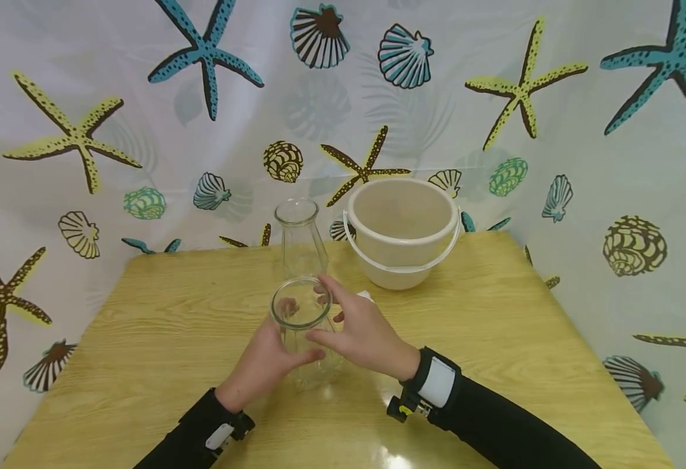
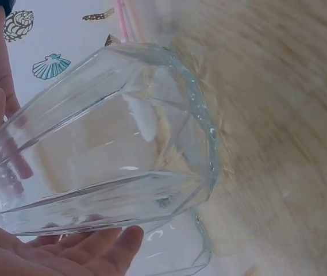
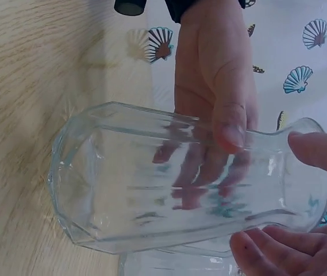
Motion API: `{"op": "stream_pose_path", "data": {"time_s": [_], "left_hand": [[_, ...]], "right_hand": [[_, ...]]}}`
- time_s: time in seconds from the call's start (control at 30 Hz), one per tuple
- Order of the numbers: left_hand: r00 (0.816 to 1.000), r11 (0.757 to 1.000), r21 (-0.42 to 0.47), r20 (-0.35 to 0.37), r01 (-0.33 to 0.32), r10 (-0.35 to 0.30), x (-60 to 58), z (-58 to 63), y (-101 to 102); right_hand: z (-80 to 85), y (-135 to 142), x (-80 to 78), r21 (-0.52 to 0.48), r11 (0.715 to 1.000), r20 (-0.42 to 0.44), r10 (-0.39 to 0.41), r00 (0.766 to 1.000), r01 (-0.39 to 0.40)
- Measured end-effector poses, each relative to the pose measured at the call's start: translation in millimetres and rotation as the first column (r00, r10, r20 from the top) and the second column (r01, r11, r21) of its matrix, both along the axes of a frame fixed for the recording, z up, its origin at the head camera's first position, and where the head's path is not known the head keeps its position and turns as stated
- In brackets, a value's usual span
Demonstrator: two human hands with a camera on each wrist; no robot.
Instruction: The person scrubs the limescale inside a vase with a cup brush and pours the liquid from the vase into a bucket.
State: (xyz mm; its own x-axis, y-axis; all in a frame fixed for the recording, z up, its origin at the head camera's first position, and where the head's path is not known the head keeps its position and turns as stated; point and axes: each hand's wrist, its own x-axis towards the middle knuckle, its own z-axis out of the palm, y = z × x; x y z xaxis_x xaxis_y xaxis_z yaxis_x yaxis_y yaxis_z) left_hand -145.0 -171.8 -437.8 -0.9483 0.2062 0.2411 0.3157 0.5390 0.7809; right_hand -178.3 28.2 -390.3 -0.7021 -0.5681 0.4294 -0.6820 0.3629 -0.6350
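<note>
A clear faceted glass vase (image 1: 314, 374) with a narrowed neck and flared rim is between both hands above the wooden table. My left hand (image 1: 265, 357) grips its left side, thumb across the front and fingers behind. At the neck, my right hand (image 1: 369, 333) holds it with the thumb in front and fingers round the far side. The left wrist view has the vase's angular base (image 2: 206, 132) tilted near the table. A second glass vase (image 1: 301, 244) of like shape stands upright just behind. In the right wrist view, the left-hand fingers (image 3: 195, 167) show through the glass.
A white bucket (image 1: 401, 257) with its handle hanging in front stands at the back right of the wooden table (image 1: 172, 326). A small white item (image 1: 365, 295), mostly hidden, lies behind the right hand. A curtain (image 1: 231, 143) patterned with shells and starfish surrounds the back and sides.
</note>
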Motion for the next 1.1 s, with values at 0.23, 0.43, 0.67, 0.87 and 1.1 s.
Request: {"op": "stream_pose_path", "data": {"time_s": [0.23, 0.43, 0.67, 0.87, 1.1], "left_hand": [[0.999, 1.000, 0.008, 0.044, -0.004, 0.003, -4.1, -0.6, 1], [0.999, 0.998, -0.046, 0.032, -0.036, 0.037, -3.2, -1.4, 1], [0.997, 0.990, -0.121, 0.014, -0.072, 0.074, -0.1, -0.7, -2], [0.997, 0.990, -0.124, 0.015, -0.072, 0.074, 0.3, 0.6, -3], [0.997, 0.995, -0.085, 0.051, -0.050, 0.054, -0.3, -1.0, -1]], "right_hand": [[0.7, 30, -4.7, 0.110, 0.994, 0.005, 0.000, 1.000, 0.000], [-10.0, 66, -7.5, 0.319, 0.948, -0.014, -0.005, 1.000, 0.009], [-30.2, 87, 2.0, 0.596, 0.801, -0.058, -0.024, 0.998, 0.054], [-51.0, 91, 9.1, 0.683, 0.721, -0.119, -0.043, 0.992, 0.113], [-68.4, 92, 12.9, 0.674, 0.724, -0.146, -0.063, 0.987, 0.146]]}}
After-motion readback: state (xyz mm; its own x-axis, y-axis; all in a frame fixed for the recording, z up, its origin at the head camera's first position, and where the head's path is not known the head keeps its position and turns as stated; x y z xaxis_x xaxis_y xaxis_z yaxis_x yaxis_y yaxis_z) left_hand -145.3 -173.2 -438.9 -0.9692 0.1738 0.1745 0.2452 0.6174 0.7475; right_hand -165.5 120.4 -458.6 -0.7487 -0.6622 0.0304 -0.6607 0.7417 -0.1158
